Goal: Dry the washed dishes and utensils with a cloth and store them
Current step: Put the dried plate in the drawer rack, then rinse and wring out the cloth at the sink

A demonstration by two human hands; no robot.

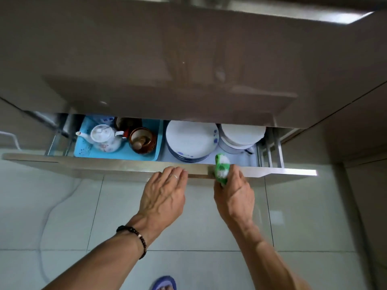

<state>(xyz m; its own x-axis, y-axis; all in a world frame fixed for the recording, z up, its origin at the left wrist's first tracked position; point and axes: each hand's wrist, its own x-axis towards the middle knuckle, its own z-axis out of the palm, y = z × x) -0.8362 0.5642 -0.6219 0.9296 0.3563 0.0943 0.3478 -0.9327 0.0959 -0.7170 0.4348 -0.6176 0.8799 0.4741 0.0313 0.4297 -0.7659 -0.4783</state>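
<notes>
Brown, glossy cabinet fronts point(188, 59) fill the upper half of the view, and below them a wide drawer point(272, 172) stands partly pulled out over the pale tiled floor point(62, 206). The opening is narrow, so only the front part of the contents shows.

Inside, on the left, a blue tray point(83, 152) keeps the small things together: a white teapot point(105, 138) with its spout to the left and a dark brown jar point(142, 140) just beside it. To the right of the tray is a stack of white plates with blue flowers point(191, 139), and beside that a second stack of plain white dishes point(240, 135). These seem to be the stored, dry dishes, laid flat so the drawer can pass under the front above.

The left hand point(163, 195) rests with straight fingers on the front edge of the drawer, near the middle; it grasps nothing. I judge it is placed there to push the drawer closed or steady it.

The right hand point(234, 193) has its fingers curled round a green and white cloth point(222, 168), bunched small, which reaches the same edge and partly hangs over the inside. Probably the cloth stays in the hand because more drying is to come, but I cannot be sure.

A blue slipper point(165, 282) shows at the bottom.
</notes>
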